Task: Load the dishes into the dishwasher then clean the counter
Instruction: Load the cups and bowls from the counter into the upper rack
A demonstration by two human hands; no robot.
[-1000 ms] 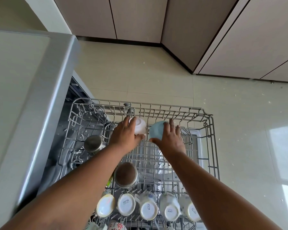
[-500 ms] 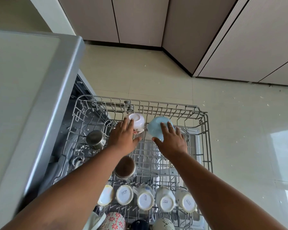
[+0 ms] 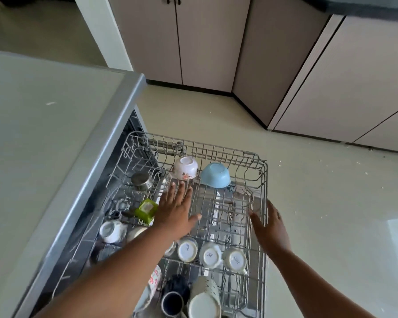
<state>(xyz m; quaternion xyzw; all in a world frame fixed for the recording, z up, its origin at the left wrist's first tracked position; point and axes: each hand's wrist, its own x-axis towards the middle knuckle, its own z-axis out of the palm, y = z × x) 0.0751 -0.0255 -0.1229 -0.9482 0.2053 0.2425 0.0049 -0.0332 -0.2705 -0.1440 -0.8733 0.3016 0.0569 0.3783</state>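
The grey wire dishwasher rack [image 3: 261, 171] is pulled out over the floor. A white flowered bowl [image 3: 185, 167] and a light blue bowl [image 3: 215, 175] sit upside down side by side at its far end. My left hand [image 3: 176, 211] hovers flat over the rack's middle, fingers straight, holding nothing. My right hand [image 3: 270, 222] is open at the rack's right rim. Three white mugs [image 3: 210, 254] stand upside down in a row nearer me. A steel cup [image 3: 141, 180] and a green container [image 3: 146, 210] sit on the left side.
The grey counter [image 3: 44, 134] runs along the left above the dishwasher. More cups, a dark mug [image 3: 172, 300] and a large white cup [image 3: 203, 299], fill the rack's near end. Beige cabinets [image 3: 207, 42] stand beyond on the tiled floor [image 3: 319, 203].
Both hands have let go of the two bowls and drawn back toward me; the bowls stay upside down at the far end. My right hand moved out to the rack's right rim.
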